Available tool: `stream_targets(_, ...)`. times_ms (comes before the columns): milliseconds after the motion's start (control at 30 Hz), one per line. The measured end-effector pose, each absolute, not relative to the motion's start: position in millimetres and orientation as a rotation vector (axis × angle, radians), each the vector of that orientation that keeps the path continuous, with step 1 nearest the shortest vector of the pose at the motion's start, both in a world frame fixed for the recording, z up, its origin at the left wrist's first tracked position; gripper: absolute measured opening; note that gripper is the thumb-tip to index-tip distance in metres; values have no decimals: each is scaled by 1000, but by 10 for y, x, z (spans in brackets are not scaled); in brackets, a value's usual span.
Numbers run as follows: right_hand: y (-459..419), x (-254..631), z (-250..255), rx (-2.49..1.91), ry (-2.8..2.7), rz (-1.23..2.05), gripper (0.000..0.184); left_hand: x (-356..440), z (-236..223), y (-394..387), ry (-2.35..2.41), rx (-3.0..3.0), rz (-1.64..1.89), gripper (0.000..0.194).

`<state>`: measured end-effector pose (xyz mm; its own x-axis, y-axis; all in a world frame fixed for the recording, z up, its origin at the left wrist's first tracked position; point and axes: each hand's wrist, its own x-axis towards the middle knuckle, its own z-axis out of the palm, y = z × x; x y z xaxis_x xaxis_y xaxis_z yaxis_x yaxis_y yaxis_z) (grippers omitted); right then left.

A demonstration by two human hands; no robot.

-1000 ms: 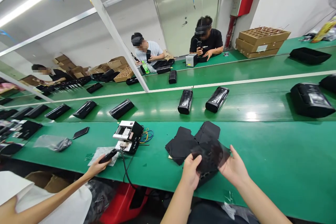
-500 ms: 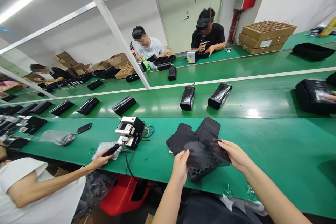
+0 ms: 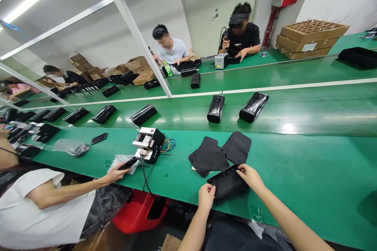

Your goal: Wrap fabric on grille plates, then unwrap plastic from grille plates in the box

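Note:
A thin black mesh sheet lies over a black plastic panel at the bench's near edge, covering the panel's holes. My left hand pinches the sheet at its left edge. At the far right corner, the fingertips of my right hand are closed on the sheet. Just beyond are two loose piles of black sheets, one on the left and one on the right.
Left of me, a co-worker's hand holds a corded black tool beside a white-and-black machine. Black cases, including one ahead, lie along the green conveyor. Several people sit beyond it. A white post slants overhead.
Both hands have lowered the black mesh sheet onto the panel, whose holes showed before. The view has shifted slightly. The black case and hand at the far right are out of view.

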<state>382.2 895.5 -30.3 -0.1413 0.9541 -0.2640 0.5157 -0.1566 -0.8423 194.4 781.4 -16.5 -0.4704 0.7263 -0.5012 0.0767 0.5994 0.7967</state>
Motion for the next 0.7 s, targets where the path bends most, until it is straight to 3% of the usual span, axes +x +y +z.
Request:
stream_targets(167, 8916, 3940, -379, -1818, -1696, 1128, 17, 1941, -244, 7783, 1968, 633, 932, 20)
stream_targets(367, 8918, 3969, -375, -1855, -1781, 1176, 22, 1996, -213, 7806, 2020, 674, 1011, 27)
stream_targets(600, 8965, 4157, -84, -1781, -1834, 1226, 34, 1926, 199, 7880, 1734, 638, 1256, 49)
stream_targets(700, 8981, 4204, 69, -1748, -1825, 1258, 38, 1899, 395, 7968, 1650, 638, 1272, 50)
